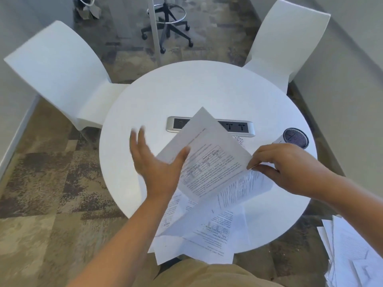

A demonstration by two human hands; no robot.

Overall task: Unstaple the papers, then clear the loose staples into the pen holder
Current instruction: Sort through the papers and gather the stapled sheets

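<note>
A printed sheet of paper (209,154) is lifted above the round white table (186,90). My right hand (286,164) pinches its right corner between thumb and fingers. My left hand (153,162) is spread with straight fingers, its thumb lying on the sheet's left edge; the hand is blurred. Several more printed papers (207,226) lie in a loose heap at the table's near edge, some hanging over it. The dark mesh pen holder (296,137) stands at the table's right side, just beyond my right hand. I cannot make out any staples.
A silver power socket strip (238,127) is set into the table's middle, partly behind the raised sheet. Two white chairs (60,65) (286,38) stand at the far left and far right. More papers (352,251) lie on the floor at the lower right.
</note>
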